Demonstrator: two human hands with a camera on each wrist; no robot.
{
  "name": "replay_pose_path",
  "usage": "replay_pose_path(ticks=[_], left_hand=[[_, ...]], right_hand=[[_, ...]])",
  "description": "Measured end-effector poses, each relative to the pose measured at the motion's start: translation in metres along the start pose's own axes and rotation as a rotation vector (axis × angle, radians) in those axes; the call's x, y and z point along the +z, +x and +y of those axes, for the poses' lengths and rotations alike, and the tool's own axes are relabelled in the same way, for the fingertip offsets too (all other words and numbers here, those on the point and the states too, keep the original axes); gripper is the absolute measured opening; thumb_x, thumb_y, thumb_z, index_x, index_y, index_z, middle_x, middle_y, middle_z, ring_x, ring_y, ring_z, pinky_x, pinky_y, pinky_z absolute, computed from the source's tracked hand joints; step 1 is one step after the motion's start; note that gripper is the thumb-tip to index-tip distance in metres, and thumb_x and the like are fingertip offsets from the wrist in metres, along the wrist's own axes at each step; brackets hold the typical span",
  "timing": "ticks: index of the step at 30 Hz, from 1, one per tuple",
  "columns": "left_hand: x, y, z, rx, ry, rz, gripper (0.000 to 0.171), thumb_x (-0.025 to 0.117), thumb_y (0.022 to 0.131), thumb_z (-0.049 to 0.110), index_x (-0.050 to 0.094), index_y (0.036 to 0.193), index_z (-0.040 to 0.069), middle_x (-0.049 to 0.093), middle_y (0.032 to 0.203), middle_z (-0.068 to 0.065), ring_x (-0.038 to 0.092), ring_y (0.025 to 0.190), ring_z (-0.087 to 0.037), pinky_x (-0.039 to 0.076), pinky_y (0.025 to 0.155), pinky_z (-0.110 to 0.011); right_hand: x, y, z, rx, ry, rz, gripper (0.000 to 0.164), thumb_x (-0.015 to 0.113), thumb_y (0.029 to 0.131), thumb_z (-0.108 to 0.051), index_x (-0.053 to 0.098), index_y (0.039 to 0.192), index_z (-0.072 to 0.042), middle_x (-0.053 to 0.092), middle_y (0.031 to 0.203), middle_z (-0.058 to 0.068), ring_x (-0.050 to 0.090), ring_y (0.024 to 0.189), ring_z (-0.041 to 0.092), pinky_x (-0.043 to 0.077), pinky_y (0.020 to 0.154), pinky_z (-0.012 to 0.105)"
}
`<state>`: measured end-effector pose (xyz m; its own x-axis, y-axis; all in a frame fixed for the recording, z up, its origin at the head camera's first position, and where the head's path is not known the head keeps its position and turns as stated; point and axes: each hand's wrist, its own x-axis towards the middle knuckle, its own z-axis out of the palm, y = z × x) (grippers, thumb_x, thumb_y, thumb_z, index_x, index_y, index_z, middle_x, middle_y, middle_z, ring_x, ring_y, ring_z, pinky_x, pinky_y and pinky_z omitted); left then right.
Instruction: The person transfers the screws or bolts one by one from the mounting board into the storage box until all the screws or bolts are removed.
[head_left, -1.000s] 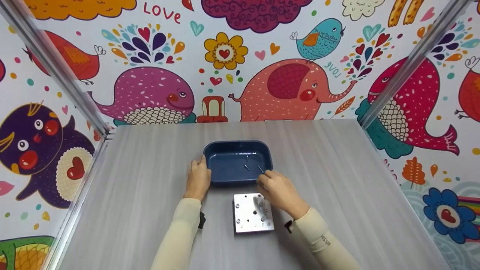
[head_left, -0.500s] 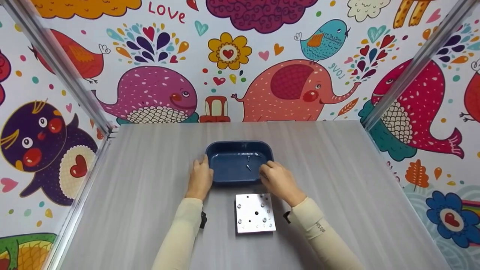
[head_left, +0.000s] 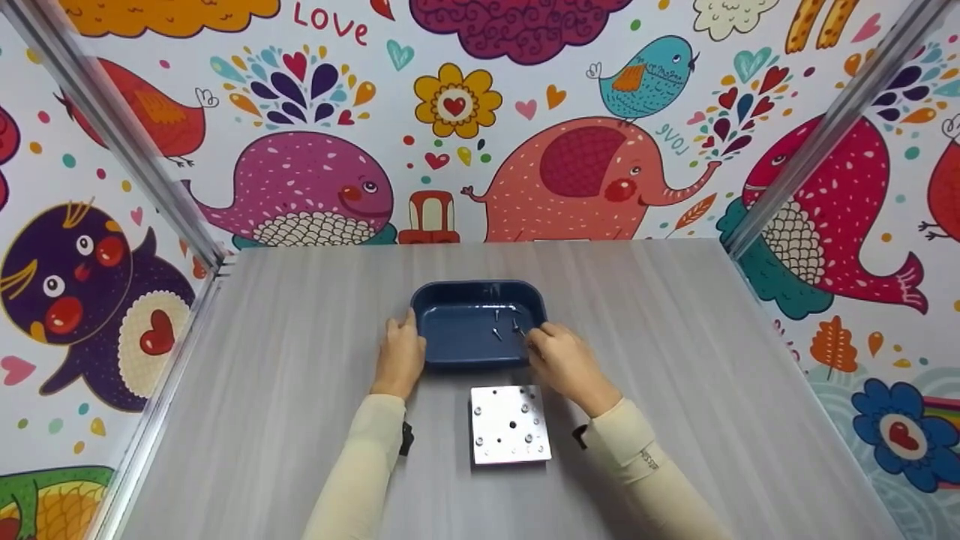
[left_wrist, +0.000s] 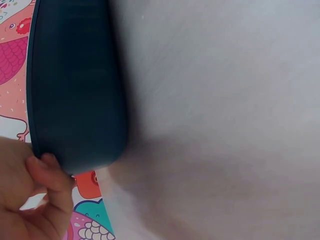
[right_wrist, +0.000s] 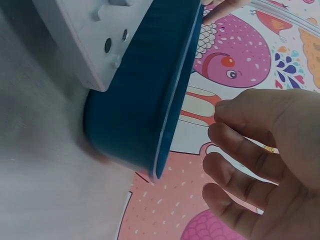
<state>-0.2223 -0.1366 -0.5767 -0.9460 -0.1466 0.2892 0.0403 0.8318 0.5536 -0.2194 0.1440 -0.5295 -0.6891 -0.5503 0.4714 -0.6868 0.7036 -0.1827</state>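
The left hand [head_left: 401, 352] grips the left end of a dark blue tray [head_left: 457, 336], its thumb bent over the rim in the left wrist view. Inside the tray, toward its right side, several small screws [head_left: 497, 334] lie loose. The right hand [head_left: 564, 364] is at the tray's front right corner. In the right wrist view its fingers [right_wrist: 235, 175] are loosely bent, and nothing shows between thumb and forefinger. Below the tray stands a square silver metal block [head_left: 495, 427] with holes and several screw heads in its top face.
The grey wood-grain table [head_left: 315, 300] carries the tray and block. Printed panels [head_left: 315, 187] close off the back and sides, with metal posts [head_left: 135, 150] at the corners. The block stands close in front of the tray.
The right hand moved over the tray's right corner, then drew back slightly to the right. Screws it covered half a second ago show again. The left hand stays on the tray.
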Motion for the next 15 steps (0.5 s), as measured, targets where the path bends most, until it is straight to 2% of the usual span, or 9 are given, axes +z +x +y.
replay_pose_path(ticks=[8, 15], left_hand=[[0.000, 0.000, 0.000, -0.002, -0.015, -0.010, 0.050, 0.063, 0.091, -0.003, 0.051, 0.138, -0.013, 0.056, 0.108, -0.032, 0.064, 0.086, -0.042, 0.055, 0.075, -0.048], [0.000, 0.001, 0.000, -0.003, -0.010, -0.013, 0.050, 0.063, 0.090, -0.003, 0.051, 0.137, -0.014, 0.056, 0.107, -0.031, 0.064, 0.086, -0.042, 0.054, 0.075, -0.049]], right_hand=[[-0.018, -0.013, -0.008, -0.010, 0.025, 0.035, 0.013, 0.078, 0.079, 0.000, 0.071, 0.089, -0.007, 0.064, 0.082, 0.002, 0.061, 0.071, 0.023, 0.051, 0.063, 0.038], [-0.031, -0.028, -0.017, 0.008, 0.003, 0.022, 0.015, 0.080, 0.078, -0.003, 0.070, 0.086, -0.011, 0.064, 0.080, -0.001, 0.061, 0.071, 0.022, 0.050, 0.062, 0.039]])
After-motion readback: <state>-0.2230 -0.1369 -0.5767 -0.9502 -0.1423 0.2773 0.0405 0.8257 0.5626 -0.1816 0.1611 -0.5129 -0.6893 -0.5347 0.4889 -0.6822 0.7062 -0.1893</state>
